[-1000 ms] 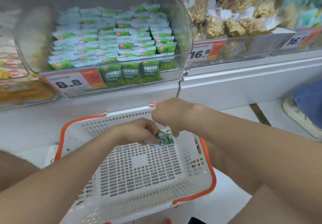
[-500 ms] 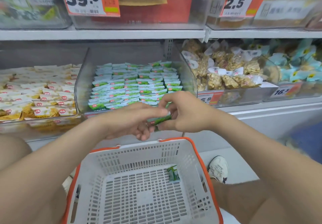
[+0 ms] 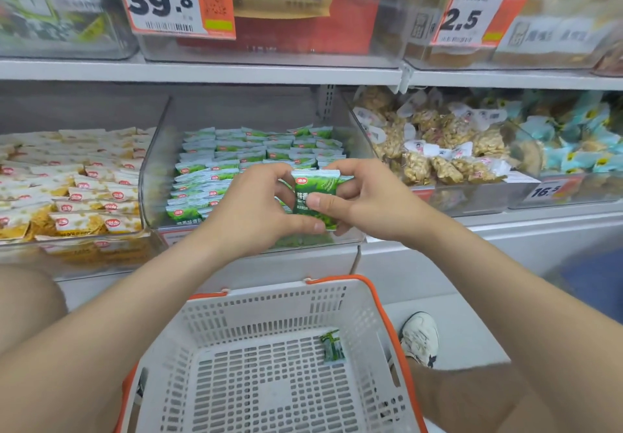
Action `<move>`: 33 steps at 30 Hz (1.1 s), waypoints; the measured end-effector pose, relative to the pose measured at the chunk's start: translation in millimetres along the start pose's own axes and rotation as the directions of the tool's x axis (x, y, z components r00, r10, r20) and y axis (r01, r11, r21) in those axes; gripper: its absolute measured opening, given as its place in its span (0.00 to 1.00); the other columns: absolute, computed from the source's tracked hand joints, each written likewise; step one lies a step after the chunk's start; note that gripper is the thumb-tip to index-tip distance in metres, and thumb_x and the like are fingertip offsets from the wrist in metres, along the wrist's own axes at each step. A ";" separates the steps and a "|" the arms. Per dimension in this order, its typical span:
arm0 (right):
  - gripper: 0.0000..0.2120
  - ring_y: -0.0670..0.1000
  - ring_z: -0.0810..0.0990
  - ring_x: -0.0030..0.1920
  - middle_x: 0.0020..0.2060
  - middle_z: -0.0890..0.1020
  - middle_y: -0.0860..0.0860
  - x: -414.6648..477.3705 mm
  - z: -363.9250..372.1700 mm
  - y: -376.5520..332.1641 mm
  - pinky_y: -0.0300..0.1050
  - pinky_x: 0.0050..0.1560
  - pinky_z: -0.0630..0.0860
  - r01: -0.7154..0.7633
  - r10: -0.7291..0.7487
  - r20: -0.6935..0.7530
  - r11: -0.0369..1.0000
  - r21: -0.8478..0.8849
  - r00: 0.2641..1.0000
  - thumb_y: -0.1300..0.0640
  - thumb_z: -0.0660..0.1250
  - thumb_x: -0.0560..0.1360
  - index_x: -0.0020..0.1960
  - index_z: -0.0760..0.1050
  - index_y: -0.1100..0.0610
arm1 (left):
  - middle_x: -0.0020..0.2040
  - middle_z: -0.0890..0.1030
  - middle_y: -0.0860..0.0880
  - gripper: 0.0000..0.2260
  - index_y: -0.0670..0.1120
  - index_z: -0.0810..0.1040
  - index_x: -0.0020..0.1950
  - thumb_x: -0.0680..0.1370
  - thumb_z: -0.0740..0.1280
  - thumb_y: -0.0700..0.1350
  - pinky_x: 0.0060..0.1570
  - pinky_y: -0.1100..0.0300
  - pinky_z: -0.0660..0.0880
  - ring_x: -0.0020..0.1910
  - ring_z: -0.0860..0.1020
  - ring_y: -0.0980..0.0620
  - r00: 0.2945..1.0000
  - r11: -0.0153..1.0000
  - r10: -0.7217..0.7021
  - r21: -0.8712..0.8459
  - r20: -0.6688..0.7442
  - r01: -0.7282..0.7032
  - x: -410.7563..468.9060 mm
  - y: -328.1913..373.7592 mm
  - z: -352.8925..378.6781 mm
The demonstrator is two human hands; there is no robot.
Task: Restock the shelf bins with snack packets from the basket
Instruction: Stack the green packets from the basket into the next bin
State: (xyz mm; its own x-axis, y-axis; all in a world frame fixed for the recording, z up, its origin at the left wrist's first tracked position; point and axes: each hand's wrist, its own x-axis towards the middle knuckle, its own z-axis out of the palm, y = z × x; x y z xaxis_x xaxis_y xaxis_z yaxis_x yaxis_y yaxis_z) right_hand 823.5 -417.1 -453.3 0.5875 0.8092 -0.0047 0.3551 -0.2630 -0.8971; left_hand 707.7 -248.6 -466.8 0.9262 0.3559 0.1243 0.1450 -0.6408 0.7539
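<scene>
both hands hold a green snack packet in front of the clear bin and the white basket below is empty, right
Not empty: the head view shows one small green packet lying in the white plastic basket with the orange rim. The rest holds: left hand and right hand grip a green snack packet before the clear bin.

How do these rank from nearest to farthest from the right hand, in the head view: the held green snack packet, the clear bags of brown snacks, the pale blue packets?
1. Green snack packet: in the grip of the right hand itself.
2. Clear bags of brown snacks: just to the hand's right.
3. Pale blue packets: farther right, at the picture's edge.
</scene>
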 end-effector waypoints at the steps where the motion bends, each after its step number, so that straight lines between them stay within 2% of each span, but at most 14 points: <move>1: 0.20 0.63 0.86 0.45 0.41 0.87 0.60 0.3 -0.4 -0.2 0.63 0.46 0.84 0.023 -0.023 -0.009 1.000 -0.009 1.000 0.53 0.77 0.76 0.65 0.78 0.57 | 0.36 0.79 0.55 0.26 0.55 0.72 0.44 0.59 0.87 0.57 0.33 0.58 0.66 0.28 0.74 0.58 1.000 1.000 -0.008 -0.010 -0.019 0.007 0.6 -0.5 0.6; 4: 0.09 0.59 0.85 0.46 0.42 0.87 0.56 2.0 -7.2 -6.0 0.60 0.50 0.82 0.143 -0.159 -0.138 0.983 -0.118 0.978 0.54 0.78 0.74 0.51 0.84 0.55 | 0.40 0.81 0.57 0.24 0.57 0.75 0.50 0.63 0.85 0.56 0.37 0.56 0.73 0.31 0.76 0.59 0.992 0.996 0.074 0.046 -0.104 -0.070 1.1 -5.0 1.1; 6: 0.08 0.54 0.85 0.42 0.41 0.87 0.53 6.4 -17.0 -7.3 0.55 0.47 0.82 0.137 -0.186 -0.293 0.974 -0.180 0.938 0.53 0.78 0.74 0.51 0.83 0.54 | 0.45 0.80 0.59 0.19 0.57 0.76 0.54 0.70 0.81 0.56 0.44 0.57 0.73 0.37 0.77 0.59 0.980 0.978 0.150 0.165 -0.129 -0.128 0.5 -10.5 1.3; 8: 0.10 0.51 0.83 0.39 0.39 0.85 0.46 12.0 -28.7 -3.2 0.49 0.45 0.81 0.077 -0.238 -0.361 0.910 -0.408 0.902 0.52 0.76 0.75 0.55 0.81 0.51 | 0.49 0.80 0.59 0.14 0.56 0.76 0.57 0.75 0.76 0.55 0.49 0.57 0.71 0.44 0.76 0.59 0.976 0.953 0.201 0.247 -0.082 -0.176 0.0 -17.0 1.9; 10: 0.13 0.55 0.83 0.46 0.39 0.81 0.44 16.1 -35.8 -0.1 0.49 0.50 0.79 0.014 -0.266 -0.264 0.728 -0.686 0.927 0.51 0.74 0.76 0.60 0.81 0.49 | 0.52 0.80 0.57 0.07 0.56 0.79 0.54 0.79 0.71 0.55 0.54 0.55 0.73 0.50 0.76 0.57 0.971 0.923 0.239 0.311 -0.001 -0.227 0.9 -22.4 3.2; 13: 0.13 0.58 0.79 0.54 0.45 0.84 0.51 26.2 -36.2 -6.7 0.50 0.51 0.79 0.035 -0.204 -0.085 0.519 -0.854 0.975 0.53 0.74 0.75 0.58 0.82 0.53 | 0.52 0.80 0.57 0.05 0.57 0.81 0.50 0.80 0.67 0.55 0.58 0.53 0.74 0.55 0.77 0.54 0.972 0.911 0.215 0.338 0.099 -0.236 2.5 -25.6 5.4; 16: 0.08 0.57 0.78 0.47 0.44 0.80 0.53 39.2 -28.8 -16.0 0.51 0.43 0.80 0.030 -0.072 0.001 0.402 -0.915 0.997 0.58 0.74 0.72 0.50 0.80 0.57 | 0.52 0.81 0.57 0.10 0.57 0.81 0.50 0.77 0.63 0.58 0.57 0.49 0.76 0.54 0.78 0.53 0.965 0.883 0.216 0.392 0.148 -0.258 4.3 -26.6 8.0; 18: 0.09 0.59 0.79 0.44 0.45 0.77 0.55 46.4 -21.4 -21.6 0.51 0.39 0.80 0.022 0.019 0.030 0.324 -0.946 0.999 0.62 0.73 0.71 0.50 0.77 0.58 | 0.50 0.82 0.57 0.11 0.57 0.81 0.51 0.76 0.61 0.58 0.55 0.48 0.77 0.53 0.79 0.51 0.960 0.860 0.217 0.431 0.176 -0.273 5.5 -26.8 8.2; 21: 0.12 0.54 0.73 0.34 0.40 0.70 0.52 54.4 -9.4 -24.3 0.47 0.34 0.72 0.009 0.137 0.039 0.209 -0.978 0.990 0.68 0.70 0.74 0.40 0.68 0.56 | 0.50 0.82 0.56 0.12 0.57 0.82 0.51 0.76 0.61 0.57 0.55 0.48 0.77 0.53 0.79 0.49 0.957 0.847 0.213 0.452 0.195 -0.281 5.9 -28.3 8.5; 26: 0.18 0.51 0.67 0.30 0.36 0.66 0.51 63.7 -2.1 -17.1 0.44 0.27 0.64 0.052 0.171 0.080 0.163 -0.985 0.982 0.71 0.66 0.75 0.37 0.61 0.55 | 0.51 0.81 0.56 0.12 0.57 0.82 0.53 0.76 0.61 0.57 0.56 0.48 0.76 0.54 0.78 0.49 0.952 0.849 0.208 0.442 0.225 -0.290 6.8 -34.2 7.3; 28: 0.16 0.51 0.68 0.31 0.38 0.68 0.52 62.2 -4.6 -17.6 0.44 0.28 0.65 0.054 0.149 0.080 0.172 -0.984 0.986 0.68 0.70 0.75 0.39 0.65 0.56 | 0.56 0.81 0.55 0.13 0.57 0.80 0.59 0.77 0.63 0.56 0.60 0.48 0.75 0.59 0.77 0.49 0.952 0.861 0.224 0.415 0.208 -0.294 4.8 -34.9 7.0; 30: 0.08 0.53 0.74 0.35 0.45 0.73 0.53 58.5 -9.8 -21.4 0.47 0.33 0.70 0.057 0.085 0.073 0.176 -0.983 0.994 0.62 0.74 0.75 0.48 0.74 0.57 | 0.61 0.80 0.54 0.15 0.53 0.77 0.65 0.79 0.66 0.53 0.64 0.48 0.73 0.64 0.75 0.49 0.943 0.854 0.297 0.399 0.151 -0.333 2.3 -32.6 6.8; 32: 0.08 0.59 0.79 0.45 0.49 0.76 0.55 49.8 -14.4 -26.8 0.49 0.38 0.71 0.084 -0.049 0.076 0.194 -0.977 0.996 0.55 0.72 0.78 0.56 0.77 0.54 | 0.54 0.78 0.54 0.13 0.51 0.76 0.60 0.77 0.69 0.50 0.57 0.48 0.74 0.57 0.75 0.48 0.903 0.816 0.426 0.407 0.058 -0.411 -4.8 -23.7 8.8; 33: 0.06 0.61 0.80 0.49 0.46 0.76 0.54 42.4 -15.9 -30.8 0.49 0.39 0.71 0.093 -0.113 0.069 0.218 -0.971 0.991 0.52 0.69 0.79 0.54 0.78 0.53 | 0.47 0.76 0.55 0.10 0.51 0.75 0.55 0.76 0.69 0.49 0.50 0.48 0.74 0.51 0.74 0.49 0.880 0.804 0.474 0.410 -0.005 -0.431 -11.0 -16.9 10.9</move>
State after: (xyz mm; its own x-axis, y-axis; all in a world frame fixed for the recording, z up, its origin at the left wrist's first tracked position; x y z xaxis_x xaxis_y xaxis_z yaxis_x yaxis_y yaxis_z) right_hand 849.0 -383.0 -418.9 0.4917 0.8682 0.0664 0.8384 -0.4927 0.2331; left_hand 698.8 -249.1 -488.0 0.8826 0.0124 0.4700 -0.1400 -0.9474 0.2878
